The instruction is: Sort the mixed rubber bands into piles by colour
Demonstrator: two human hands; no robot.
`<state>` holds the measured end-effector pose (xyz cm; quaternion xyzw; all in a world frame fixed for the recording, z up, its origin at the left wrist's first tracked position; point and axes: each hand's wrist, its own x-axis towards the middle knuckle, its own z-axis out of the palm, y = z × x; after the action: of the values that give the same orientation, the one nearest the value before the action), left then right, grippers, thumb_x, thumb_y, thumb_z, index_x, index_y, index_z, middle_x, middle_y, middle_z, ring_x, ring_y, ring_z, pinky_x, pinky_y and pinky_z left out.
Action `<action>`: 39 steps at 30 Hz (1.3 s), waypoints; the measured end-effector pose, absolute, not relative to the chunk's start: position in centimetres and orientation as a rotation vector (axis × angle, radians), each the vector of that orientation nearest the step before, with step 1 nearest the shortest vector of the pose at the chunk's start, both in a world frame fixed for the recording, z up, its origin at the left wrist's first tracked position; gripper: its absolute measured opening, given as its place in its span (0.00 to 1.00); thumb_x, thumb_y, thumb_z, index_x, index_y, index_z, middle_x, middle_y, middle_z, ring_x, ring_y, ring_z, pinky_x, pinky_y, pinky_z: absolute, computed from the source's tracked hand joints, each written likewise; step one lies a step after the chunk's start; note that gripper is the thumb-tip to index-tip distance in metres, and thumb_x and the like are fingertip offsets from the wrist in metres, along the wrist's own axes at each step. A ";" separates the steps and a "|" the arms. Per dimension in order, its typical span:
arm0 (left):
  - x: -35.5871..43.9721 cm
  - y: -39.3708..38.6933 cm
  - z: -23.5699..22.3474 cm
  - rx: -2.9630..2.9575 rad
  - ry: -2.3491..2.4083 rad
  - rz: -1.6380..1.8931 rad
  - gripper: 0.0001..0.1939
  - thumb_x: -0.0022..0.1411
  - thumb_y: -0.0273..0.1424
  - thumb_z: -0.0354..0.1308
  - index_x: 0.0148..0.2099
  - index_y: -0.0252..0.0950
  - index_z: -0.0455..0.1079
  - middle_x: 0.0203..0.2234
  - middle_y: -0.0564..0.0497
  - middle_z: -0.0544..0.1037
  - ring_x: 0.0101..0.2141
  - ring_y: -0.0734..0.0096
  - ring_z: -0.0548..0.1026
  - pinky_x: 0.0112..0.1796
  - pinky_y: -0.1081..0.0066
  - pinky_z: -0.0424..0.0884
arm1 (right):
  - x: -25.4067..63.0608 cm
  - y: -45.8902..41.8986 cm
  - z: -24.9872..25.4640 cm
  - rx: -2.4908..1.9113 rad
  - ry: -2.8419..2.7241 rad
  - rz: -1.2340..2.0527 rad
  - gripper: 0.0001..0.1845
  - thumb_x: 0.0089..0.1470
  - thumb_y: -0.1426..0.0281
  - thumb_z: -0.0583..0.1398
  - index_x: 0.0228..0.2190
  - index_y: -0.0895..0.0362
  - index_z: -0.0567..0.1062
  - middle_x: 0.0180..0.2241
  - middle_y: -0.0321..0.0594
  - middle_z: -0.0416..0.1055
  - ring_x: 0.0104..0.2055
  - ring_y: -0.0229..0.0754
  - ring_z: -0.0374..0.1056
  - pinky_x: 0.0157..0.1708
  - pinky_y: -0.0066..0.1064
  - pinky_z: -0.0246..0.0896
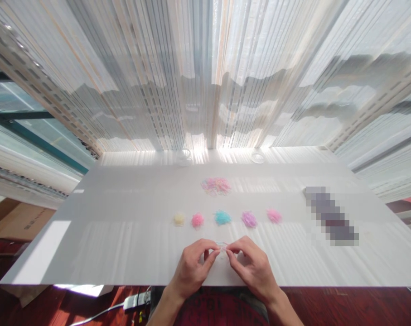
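Observation:
Close to the table's front edge, my left hand (194, 263) is closed in a pinch of thumb and forefinger. My right hand (253, 266) pinches the same way just beside it, the fingertips nearly meeting. Some thin, pale strands (222, 244) show between and behind the fingertips; what exactly is pinched is too small to tell. Beyond the hands lies a row of small heaps of fine pieces: yellow (179, 219), deep pink (197, 220), turquoise (222, 217), purple (249, 219) and light pink (274, 216). Farther back spreads a larger mixed pastel heap (216, 185).
On the white table (123, 194), a pixelated dark oblong object (331, 215) lies to the right. Two clear round containers or lids (258, 158) sit at the back by the sheer curtain (205, 90). A cardboard box (18, 219) and a power strip (136, 300) are on the floor.

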<state>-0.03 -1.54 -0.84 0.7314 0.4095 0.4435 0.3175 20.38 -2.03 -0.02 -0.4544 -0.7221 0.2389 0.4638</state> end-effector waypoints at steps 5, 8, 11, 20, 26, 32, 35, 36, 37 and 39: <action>-0.2 -1.5 -0.9 1.919 1.101 1.137 0.06 0.70 0.28 0.60 0.48 0.37 0.75 0.38 0.48 0.83 0.32 0.72 0.79 0.33 0.76 0.76 | 23.5 -0.5 0.1 -1.409 -1.559 0.299 0.07 0.65 0.66 0.62 0.35 0.54 0.79 0.28 0.36 0.75 0.29 0.39 0.69 0.30 0.31 0.65; -0.1 -1.4 -1.0 1.946 1.100 1.123 0.06 0.71 0.27 0.59 0.47 0.37 0.74 0.37 0.48 0.82 0.31 0.73 0.78 0.33 0.75 0.75 | 25.3 0.7 -0.4 -1.550 -1.478 0.220 0.14 0.65 0.58 0.62 0.35 0.54 0.80 0.28 0.36 0.76 0.27 0.39 0.69 0.30 0.31 0.65; 0.0 -1.3 -0.8 1.970 1.101 1.120 0.06 0.70 0.26 0.58 0.47 0.38 0.74 0.37 0.49 0.82 0.31 0.73 0.78 0.32 0.75 0.75 | 25.8 1.4 -0.9 -1.611 -1.445 0.243 0.20 0.64 0.52 0.61 0.34 0.54 0.81 0.28 0.37 0.77 0.27 0.40 0.70 0.30 0.32 0.66; 0.0 -1.3 -0.6 1.986 1.104 1.116 0.06 0.70 0.25 0.58 0.47 0.37 0.74 0.36 0.49 0.82 0.30 0.74 0.77 0.31 0.75 0.74 | 25.5 1.6 -1.4 -1.631 -1.505 0.246 0.24 0.64 0.48 0.59 0.35 0.54 0.81 0.29 0.38 0.78 0.29 0.41 0.72 0.33 0.33 0.68; -0.1 -1.2 -0.7 2.009 1.134 1.150 0.06 0.70 0.24 0.57 0.47 0.38 0.73 0.36 0.50 0.81 0.29 0.74 0.74 0.32 0.74 0.74 | 25.5 0.8 -0.9 -1.586 -1.482 0.193 0.15 0.66 0.58 0.60 0.36 0.55 0.80 0.29 0.37 0.77 0.27 0.40 0.70 0.29 0.32 0.65; -0.1 -1.3 -0.7 2.238 1.359 1.076 0.10 0.70 0.24 0.56 0.50 0.38 0.73 0.39 0.47 0.80 0.37 0.64 0.78 0.38 0.65 0.75 | 24.2 -1.6 -0.4 -1.287 -1.847 0.445 0.05 0.66 0.70 0.60 0.42 0.53 0.77 0.34 0.38 0.75 0.35 0.41 0.72 0.35 0.31 0.69; -0.2 -1.4 -0.8 2.298 1.438 0.960 0.11 0.70 0.26 0.57 0.53 0.37 0.73 0.42 0.45 0.80 0.39 0.60 0.78 0.40 0.61 0.75 | 23.2 -2.6 -0.5 -1.222 -2.005 0.572 0.06 0.67 0.72 0.59 0.42 0.52 0.76 0.35 0.39 0.75 0.37 0.44 0.72 0.38 0.34 0.70; -0.3 -1.5 -0.8 2.307 1.441 0.935 0.11 0.70 0.26 0.57 0.53 0.37 0.73 0.42 0.45 0.79 0.40 0.60 0.79 0.41 0.61 0.75 | 22.9 -2.8 -0.6 -1.212 -2.032 0.577 0.06 0.67 0.72 0.59 0.42 0.52 0.76 0.36 0.40 0.74 0.38 0.45 0.72 0.38 0.36 0.70; -0.3 -1.5 -0.8 2.316 1.438 0.914 0.11 0.69 0.27 0.58 0.52 0.37 0.73 0.42 0.46 0.79 0.39 0.60 0.79 0.41 0.61 0.75 | 22.6 -2.9 -0.7 -1.205 -2.050 0.575 0.06 0.67 0.73 0.59 0.43 0.52 0.75 0.36 0.40 0.74 0.38 0.45 0.72 0.38 0.37 0.70; -0.2 -1.6 -0.7 2.336 1.436 0.884 0.08 0.69 0.27 0.59 0.49 0.38 0.74 0.40 0.47 0.79 0.38 0.61 0.78 0.40 0.61 0.74 | 22.1 -2.9 -0.8 -1.195 -2.071 0.566 0.05 0.67 0.73 0.59 0.43 0.52 0.74 0.35 0.40 0.74 0.37 0.46 0.71 0.37 0.38 0.69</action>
<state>-0.24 -1.57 -0.75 0.8041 0.4940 0.3041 0.1299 22.10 -2.95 -0.80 -0.4580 -0.7940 0.2171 0.3356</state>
